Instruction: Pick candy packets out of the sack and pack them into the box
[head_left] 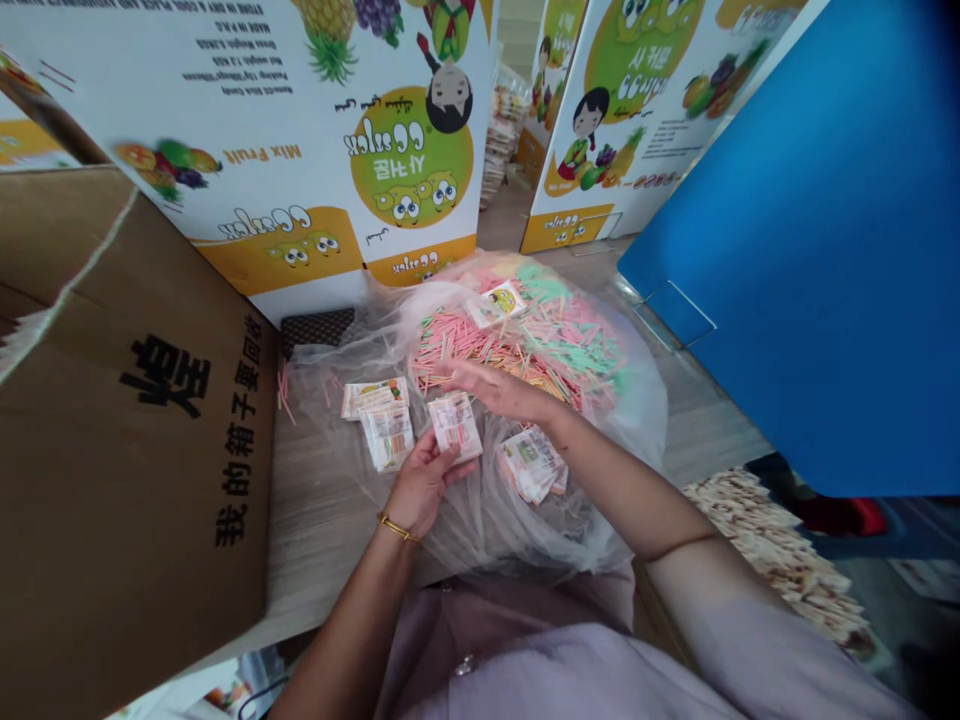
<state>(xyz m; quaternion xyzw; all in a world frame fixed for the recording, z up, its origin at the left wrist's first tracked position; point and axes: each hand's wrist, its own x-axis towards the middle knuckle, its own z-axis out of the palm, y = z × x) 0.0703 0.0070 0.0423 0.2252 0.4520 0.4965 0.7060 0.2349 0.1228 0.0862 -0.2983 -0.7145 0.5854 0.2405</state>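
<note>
My left hand (pixel 424 478) grips a small printed candy packet (pixel 454 428) between thumb and fingers. Just above that packet, my right hand (pixel 499 390) reaches across with its fingers stretched out, close to the thin candy sticks (pixel 469 345). Pink, green and orange sticks fill a large clear plastic bag (pixel 645 390), and one packet (pixel 499 303) lies on top of them. To the left of my left hand are several more packets (pixel 388 437). A small pile of packets (pixel 534 465) sits on the plastic under my right forearm.
A brown carton (pixel 172 480) stands at the left. White printed candy boxes (pixel 285 130) line the back, with another box (pixel 637 110) behind to the right. A blue panel (pixel 817 260) rises at the right, and stacked packets (pixel 772 540) lie below it.
</note>
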